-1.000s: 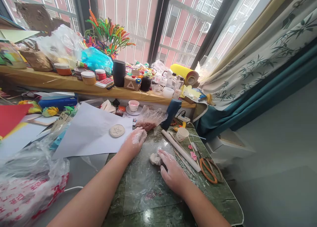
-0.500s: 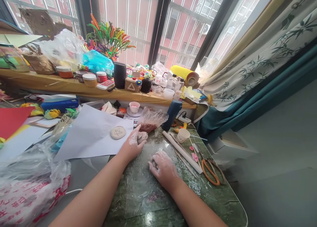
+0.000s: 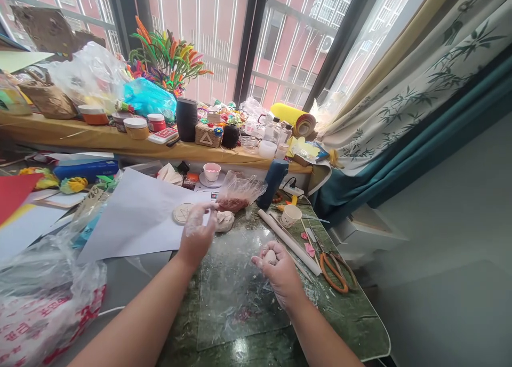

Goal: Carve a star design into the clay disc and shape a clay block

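The right hand's grip [image 3: 279,268] curls around a small piece of clay [image 3: 271,257], above the clear sheet [image 3: 226,297] on the desk [image 3: 356,327]. The piece looks light, soft and easily dented, better cradled in the palm than pinched. Farther off, the left hand's grip [image 3: 199,231] is loosely spread beside the larger lump [image 3: 226,221], likely heavier, pliable, best cupped around its sides.
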Motion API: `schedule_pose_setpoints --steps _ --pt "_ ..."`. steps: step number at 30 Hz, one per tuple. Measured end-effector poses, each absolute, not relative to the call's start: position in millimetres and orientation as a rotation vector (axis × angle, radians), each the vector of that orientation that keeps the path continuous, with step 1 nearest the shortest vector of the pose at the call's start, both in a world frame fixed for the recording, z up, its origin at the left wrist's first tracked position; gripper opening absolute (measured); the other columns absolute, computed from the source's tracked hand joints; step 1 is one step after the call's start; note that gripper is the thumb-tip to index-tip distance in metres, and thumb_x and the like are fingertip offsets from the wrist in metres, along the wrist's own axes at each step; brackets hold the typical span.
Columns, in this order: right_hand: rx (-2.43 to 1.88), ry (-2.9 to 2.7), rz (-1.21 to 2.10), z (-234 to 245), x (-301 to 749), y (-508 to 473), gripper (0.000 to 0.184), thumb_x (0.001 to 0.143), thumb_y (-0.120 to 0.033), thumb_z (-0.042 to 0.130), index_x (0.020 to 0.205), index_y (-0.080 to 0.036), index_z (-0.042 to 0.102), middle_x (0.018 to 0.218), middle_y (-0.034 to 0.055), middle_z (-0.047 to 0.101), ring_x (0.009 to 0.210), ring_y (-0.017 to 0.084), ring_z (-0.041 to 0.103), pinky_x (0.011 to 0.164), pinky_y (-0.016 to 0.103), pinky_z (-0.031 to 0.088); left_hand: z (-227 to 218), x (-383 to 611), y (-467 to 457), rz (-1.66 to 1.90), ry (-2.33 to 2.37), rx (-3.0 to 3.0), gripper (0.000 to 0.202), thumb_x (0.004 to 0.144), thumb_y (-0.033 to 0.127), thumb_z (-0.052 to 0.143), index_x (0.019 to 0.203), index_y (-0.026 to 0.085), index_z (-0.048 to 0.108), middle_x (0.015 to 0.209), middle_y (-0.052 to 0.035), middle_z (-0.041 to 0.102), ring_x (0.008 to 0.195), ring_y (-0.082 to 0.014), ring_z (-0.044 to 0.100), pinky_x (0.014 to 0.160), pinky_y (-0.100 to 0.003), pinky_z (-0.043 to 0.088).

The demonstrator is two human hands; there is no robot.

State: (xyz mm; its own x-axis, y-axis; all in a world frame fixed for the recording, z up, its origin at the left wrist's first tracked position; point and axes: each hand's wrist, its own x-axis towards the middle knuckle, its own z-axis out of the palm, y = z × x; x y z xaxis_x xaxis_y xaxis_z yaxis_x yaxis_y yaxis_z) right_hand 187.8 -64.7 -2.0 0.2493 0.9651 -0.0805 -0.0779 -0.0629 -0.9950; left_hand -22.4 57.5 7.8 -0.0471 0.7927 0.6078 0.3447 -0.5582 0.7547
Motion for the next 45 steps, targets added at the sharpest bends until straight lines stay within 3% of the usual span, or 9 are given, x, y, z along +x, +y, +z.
schedule_pose_setpoints --steps 3,13,21,25,30,36,39,41,45 --pt "-1.336 -0.856 1.141 -2 183 -67 0.049 0.065 -0.048 0.093 0.070 -0.022 0.052 0.051 -0.0121 0.039 0.048 0.006 0.029 0.048 0.020 0.024 11 -11 39 1.510 0.876 2.177 0.011 0.100 0.023 0.057 0.105 0.023 0.067 0.110 -0.0066 0.072 0.111 -0.0230 0.066 0.104 -0.042 0.051" --pt "-1.270 -0.684 1.263 -3 179 -66 0.057 0.067 -0.061 0.087 0.063 -0.025 0.042 0.046 -0.0108 0.043 0.038 0.006 0.029 0.040 0.020 0.016 7 -5 32 1.429 0.782 2.257 0.012 0.100 0.017 0.056 0.104 0.023 0.067 0.103 -0.0054 0.074 0.103 -0.0209 0.066 0.098 -0.039 0.051" --pt "-0.772 -0.582 1.489 23 180 -77 0.050 0.077 -0.060 0.083 0.066 -0.023 0.050 0.059 -0.0059 0.050 0.048 0.009 0.039 0.044 0.021 0.027 4 -7 35 1.415 0.841 2.105 0.013 0.100 0.023 0.056 0.104 0.022 0.068 0.107 -0.0062 0.072 0.107 -0.0209 0.066 0.101 -0.039 0.052" --pt "-0.678 -0.447 1.534 26 173 -74 0.049 0.085 -0.071 0.072 0.077 -0.023 0.065 0.075 0.0001 0.064 0.065 0.014 0.057 0.060 0.026 0.048 8 -1 21 1.247 0.781 2.118 0.016 0.097 0.027 0.063 0.111 0.023 0.068 0.110 -0.0071 0.072 0.107 -0.0225 0.068 0.101 -0.041 0.055" --pt "-0.708 -0.517 1.534 34 154 -69 0.054 0.087 -0.075 0.067 0.109 -0.026 0.075 0.105 0.0067 0.075 0.104 0.027 0.069 0.092 0.041 0.057 0 15 2 1.011 0.686 2.168 0.089 0.071 0.044 0.092 0.148 0.024 0.052 0.150 -0.0170 0.058 0.138 -0.0358 0.056 0.118 -0.053 0.047" --pt "-0.829 -0.605 1.462 29 151 -67 0.061 0.088 -0.073 0.067 0.130 -0.028 0.070 0.140 0.0090 0.069 0.135 0.031 0.059 0.106 0.047 0.052 -12 18 8 1.078 0.862 2.020 0.056 0.097 0.036 0.063 0.151 0.024 0.054 0.149 -0.0142 0.062 0.140 -0.0321 0.058 0.121 -0.053 0.044" --pt "-1.074 -0.733 1.201 18 156 -67 0.050 0.083 -0.057 0.079 0.124 -0.028 0.072 0.133 0.0079 0.072 0.126 0.029 0.064 0.104 0.043 0.053 -11 17 13 1.167 0.927 1.854 0.057 0.097 0.037 0.063 0.151 0.024 0.053 0.151 -0.0138 0.060 0.143 -0.0312 0.055 0.124 -0.051 0.040" --pt "-1.238 -0.872 1.075 15 158 -69 0.036 0.083 -0.046 0.079 0.113 -0.025 0.075 0.114 0.0076 0.077 0.104 0.026 0.070 0.092 0.039 0.055 -8 18 14 1.215 0.949 1.715 0.059 0.095 0.041 0.065 0.150 0.022 0.054 0.148 -0.0148 0.062 0.141 -0.0318 0.056 0.124 -0.051 0.038" --pt "-1.321 -0.992 1.178 19 156 -72 0.017 0.082 -0.037 0.072 0.085 -0.020 0.074 0.075 0.0020 0.071 0.066 0.017 0.061 0.065 0.030 0.049 -6 21 10 1.047 0.736 1.504 0.061 0.097 0.056 0.058 0.145 0.019 0.058 0.123 -0.0148 0.073 0.114 -0.0292 0.069 0.104 -0.045 0.054"
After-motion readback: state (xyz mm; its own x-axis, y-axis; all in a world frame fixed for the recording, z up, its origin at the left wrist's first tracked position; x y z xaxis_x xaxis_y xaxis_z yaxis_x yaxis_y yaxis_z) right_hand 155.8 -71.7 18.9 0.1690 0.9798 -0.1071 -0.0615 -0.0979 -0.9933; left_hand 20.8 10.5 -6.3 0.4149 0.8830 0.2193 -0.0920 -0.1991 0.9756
